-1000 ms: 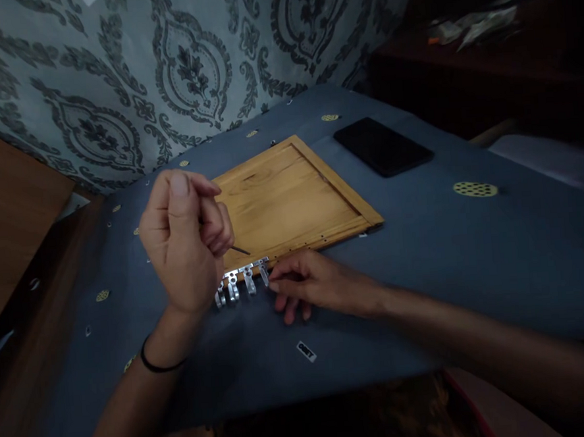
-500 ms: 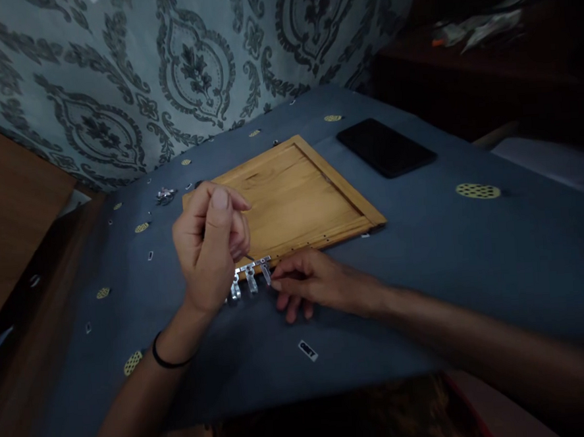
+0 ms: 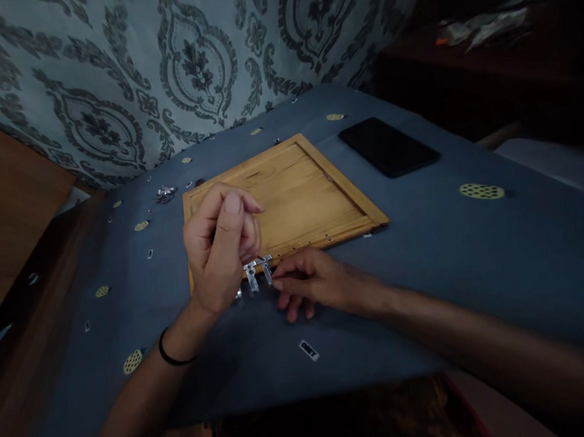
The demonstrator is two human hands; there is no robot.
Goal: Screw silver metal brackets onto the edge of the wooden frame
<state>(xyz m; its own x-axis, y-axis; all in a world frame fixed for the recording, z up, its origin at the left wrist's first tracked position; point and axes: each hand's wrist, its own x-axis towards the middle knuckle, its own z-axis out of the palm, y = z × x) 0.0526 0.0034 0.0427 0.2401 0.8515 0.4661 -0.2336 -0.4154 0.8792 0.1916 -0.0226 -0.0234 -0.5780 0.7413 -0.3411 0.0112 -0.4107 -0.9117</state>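
A wooden framed panel point(image 3: 291, 199) lies on the cloth-covered table, with small dark holes along its near edge. Shiny T-shaped metal hooks point(image 3: 251, 278) sit side by side at that edge, some partly hidden behind my left hand. My left hand point(image 3: 224, 239) is closed above them, thumb up, and a thin dark tip shows just below its fingers; what the fist holds is otherwise hidden. With thumb and forefinger, my right hand point(image 3: 308, 280) pinches the lower end of the rightmost metal hook point(image 3: 267, 271), its other fingers loosely curled below.
A black phone or tablet point(image 3: 389, 146) lies behind the panel to the right. A small heap of metal pieces point(image 3: 165, 194) rests on the blue patterned tablecloth point(image 3: 397, 238) at the left. A patterned curtain point(image 3: 198, 59) hangs at the back.
My left hand has shifted slightly right along the panel's near edge, covering more of the hooks. The right hand keeps its pinch in place.
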